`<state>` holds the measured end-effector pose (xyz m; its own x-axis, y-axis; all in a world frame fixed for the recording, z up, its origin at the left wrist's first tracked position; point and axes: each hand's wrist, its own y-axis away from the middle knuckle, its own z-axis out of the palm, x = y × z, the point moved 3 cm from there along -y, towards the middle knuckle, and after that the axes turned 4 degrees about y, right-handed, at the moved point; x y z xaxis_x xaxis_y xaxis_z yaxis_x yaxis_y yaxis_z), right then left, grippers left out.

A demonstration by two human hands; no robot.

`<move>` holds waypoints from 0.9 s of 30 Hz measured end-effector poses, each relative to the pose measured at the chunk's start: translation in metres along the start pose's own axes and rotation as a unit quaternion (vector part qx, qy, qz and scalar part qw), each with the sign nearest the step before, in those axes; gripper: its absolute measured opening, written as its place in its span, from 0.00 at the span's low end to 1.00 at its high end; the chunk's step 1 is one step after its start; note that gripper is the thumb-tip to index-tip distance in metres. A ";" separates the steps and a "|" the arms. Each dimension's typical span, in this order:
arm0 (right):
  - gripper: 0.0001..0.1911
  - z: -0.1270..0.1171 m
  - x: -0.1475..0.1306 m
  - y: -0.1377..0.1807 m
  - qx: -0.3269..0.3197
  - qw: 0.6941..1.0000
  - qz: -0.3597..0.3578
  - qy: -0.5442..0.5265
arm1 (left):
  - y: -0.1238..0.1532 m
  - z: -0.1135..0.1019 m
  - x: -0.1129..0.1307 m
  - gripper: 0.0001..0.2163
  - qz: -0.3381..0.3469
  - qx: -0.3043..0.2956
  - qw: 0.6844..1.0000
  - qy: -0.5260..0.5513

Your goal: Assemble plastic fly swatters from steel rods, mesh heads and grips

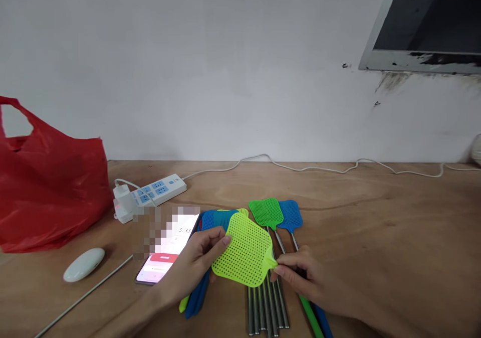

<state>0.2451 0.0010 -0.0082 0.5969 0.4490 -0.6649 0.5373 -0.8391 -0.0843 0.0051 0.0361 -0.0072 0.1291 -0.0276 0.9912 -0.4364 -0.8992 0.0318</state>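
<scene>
A yellow-green fly swatter head (246,250) is held up over the table between both my hands. My left hand (205,250) pinches its left edge between thumb and fingers. At the right corner, my right hand (300,273) grips the narrow neck of the head. Below it lie several metal rods (265,308) side by side. A green fly swatter (266,212) and a blue fly swatter (291,215) rest behind, their handles running under my right hand. More blue swatter pieces (197,298) lie partly hidden under my left hand.
A lit phone (169,252) lies left of my left hand. Farther left are a white mouse (84,265), a power strip (161,190) with a plugged adapter, and a red plastic bag (52,187). A white cable (311,168) runs along the wall.
</scene>
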 end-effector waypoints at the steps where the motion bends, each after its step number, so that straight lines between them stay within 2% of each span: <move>1: 0.22 0.001 0.000 0.000 -0.004 1.000 0.014 -0.025 | 0.000 0.000 0.000 0.18 0.007 0.000 1.000 -0.016; 4: 0.25 0.005 0.000 -0.003 -0.044 0.986 0.074 -0.141 | -0.002 0.002 -0.003 0.18 0.024 0.007 0.998 -0.064; 7: 0.28 0.007 -0.003 -0.003 -0.098 0.953 0.128 -0.258 | -0.005 -0.003 0.001 0.19 0.062 0.035 0.989 -0.126; 9: 0.28 0.006 -0.001 0.000 -0.125 0.933 0.150 -0.303 | -0.004 -0.013 0.009 0.19 0.093 0.065 0.979 -0.167; 11: 0.28 0.004 0.007 0.006 -0.118 0.920 0.170 -0.332 | -0.002 -0.031 0.019 0.19 0.118 0.124 0.968 -0.184; 13: 0.29 0.002 0.020 0.014 -0.079 0.911 0.190 -0.358 | 0.002 -0.050 0.028 0.18 0.107 0.176 0.966 -0.159; 15: 0.29 0.003 0.032 0.020 -0.042 0.901 0.206 -0.379 | 0.004 -0.059 0.031 0.18 0.079 0.153 0.971 -0.165; 18: 0.30 0.004 0.037 0.021 -0.010 0.903 0.212 -0.373 | -0.002 -0.057 0.032 0.19 0.080 0.094 0.965 -0.233; 20: 0.30 0.002 0.032 0.018 0.000 0.914 0.202 -0.353 | -0.013 -0.055 0.031 0.22 0.096 0.104 0.946 -0.291; 24: 0.30 -0.004 0.022 0.003 0.018 0.922 0.168 -0.348 | -0.043 -0.063 0.026 0.26 0.081 0.120 0.922 -0.360; 27: 0.27 -0.004 0.025 -0.009 0.007 0.892 0.166 -0.420 | -0.063 -0.072 0.022 0.26 0.070 0.101 0.899 -0.421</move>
<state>0.2575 0.0215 -0.0207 0.0620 -0.2082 -0.9761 0.4039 -0.8891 0.2153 -0.0282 0.1237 0.0219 0.7510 -0.3902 0.5327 -0.3404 -0.9200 -0.1941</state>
